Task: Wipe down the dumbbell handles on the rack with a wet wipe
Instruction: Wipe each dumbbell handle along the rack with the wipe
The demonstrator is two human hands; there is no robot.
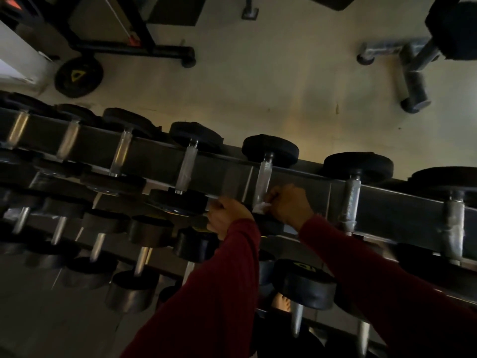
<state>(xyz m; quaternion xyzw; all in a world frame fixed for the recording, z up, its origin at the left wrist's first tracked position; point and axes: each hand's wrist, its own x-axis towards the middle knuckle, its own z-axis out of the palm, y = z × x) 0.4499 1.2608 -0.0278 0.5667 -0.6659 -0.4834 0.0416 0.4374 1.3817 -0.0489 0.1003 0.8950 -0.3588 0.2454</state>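
Wiping this handle well calls, I judge, for wrapping the wipe fully round the knurled bar and drawing it along the whole length between the two black heads, turning as it goes so the underside is reached too. Largest in view is the dumbbell rack (160, 158), a long dark tiered frame running slantwise across the scene, its top row carrying a line of dumbbells with pale metal handles. Both arms in dark red sleeves (214, 293) reach up from below toward the middle of that top row. The handle in hand (263, 179) stands just beside the rack's rail, its far head above and its near head mostly hidden behind the hands. The right hand (290, 205) has its fingers curled at the lower end of this handle, pinching the white wet wipe (260, 207) against the bar. The left hand (227, 218) sits just beside it, fingers curled, apparently at the rail's edge; what it grips I cannot tell in the dim, blurred light.
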